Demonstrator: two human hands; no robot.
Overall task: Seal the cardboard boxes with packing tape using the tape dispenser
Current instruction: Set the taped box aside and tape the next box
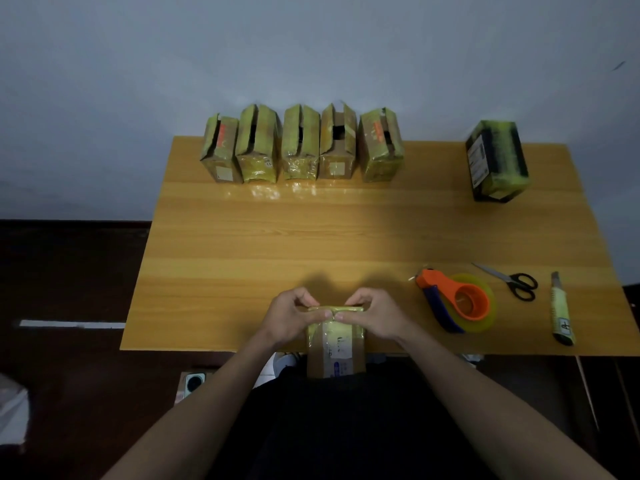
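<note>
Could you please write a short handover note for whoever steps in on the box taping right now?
Left hand and right hand: both pinch the top flaps of the small taped cardboard box shut at the near edge of the wooden table.
Orange and blue tape dispenser with clear roll: lying untouched to the right, beside black-handled scissors and a utility knife.
Done: the dark box at far right looks closed.
Left: tape the held box, then the row of five open-topped boxes at the far edge.
</note>
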